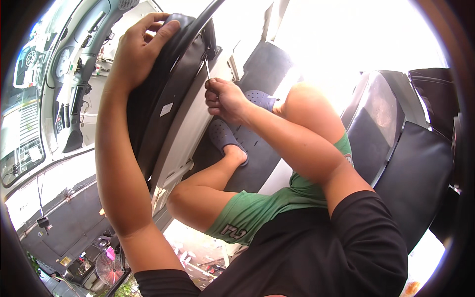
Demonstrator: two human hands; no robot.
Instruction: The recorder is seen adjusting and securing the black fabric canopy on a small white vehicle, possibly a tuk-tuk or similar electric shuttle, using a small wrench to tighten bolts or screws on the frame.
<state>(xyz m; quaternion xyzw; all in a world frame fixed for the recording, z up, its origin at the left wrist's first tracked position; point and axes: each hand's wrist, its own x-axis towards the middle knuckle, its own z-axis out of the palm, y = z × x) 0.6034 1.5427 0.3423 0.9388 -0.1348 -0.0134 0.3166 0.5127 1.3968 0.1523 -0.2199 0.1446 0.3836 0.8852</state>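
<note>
My right hand (228,100) is closed around the lower end of a slim silver wrench (207,69). The wrench points up, its tip at a small fastener beside a dark metal bracket (211,40) on the back of a black seat (173,91). At the top of that seat, my left hand (136,57) grips a dark rounded part, thumb on the near side and the other fingers partly hidden behind it. A black curved bar (198,22) runs past the left hand, along the seat's edge.
My feet, in grey-blue clogs (225,138), are on a dark floor panel (269,62) between the seat and a black padded bench (415,168) at right. A dashboard (74,74) and windshield lie at far left. A fan (110,267) stands outside at lower left.
</note>
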